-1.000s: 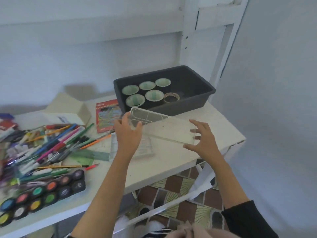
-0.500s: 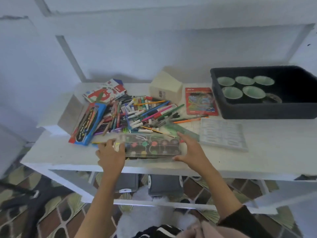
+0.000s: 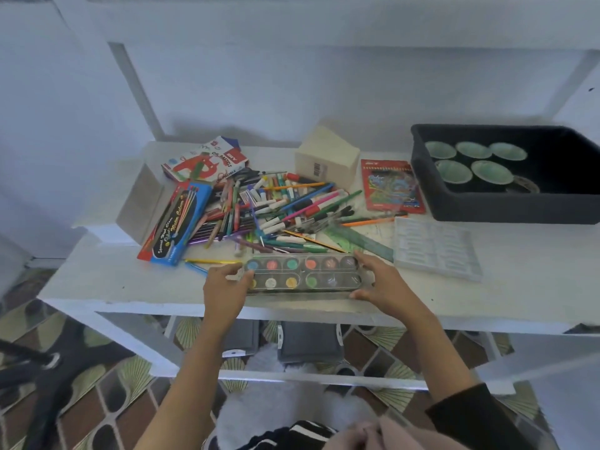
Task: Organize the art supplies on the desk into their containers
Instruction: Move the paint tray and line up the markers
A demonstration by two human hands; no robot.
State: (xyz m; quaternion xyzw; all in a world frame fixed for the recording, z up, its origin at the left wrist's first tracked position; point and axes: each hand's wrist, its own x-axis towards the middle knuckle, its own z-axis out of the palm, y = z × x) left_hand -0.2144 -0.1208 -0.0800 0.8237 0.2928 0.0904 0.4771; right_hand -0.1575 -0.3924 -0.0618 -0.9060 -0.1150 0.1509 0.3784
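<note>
Head view: paint palette [image 3: 303, 274] with clear lid lies flat at the front edge of the white desk [image 3: 130, 287], just in front of the pen and marker pile [image 3: 276, 209]. Left hand [image 3: 224, 287] grips its left end, right hand [image 3: 383, 282] its right end, fingers curled round. Black tub [image 3: 506, 206] sits far right, well apart.

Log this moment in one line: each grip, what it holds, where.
left grip: holds paint box, left end | right grip: holds right end | paint box: on desk, front edge
</note>
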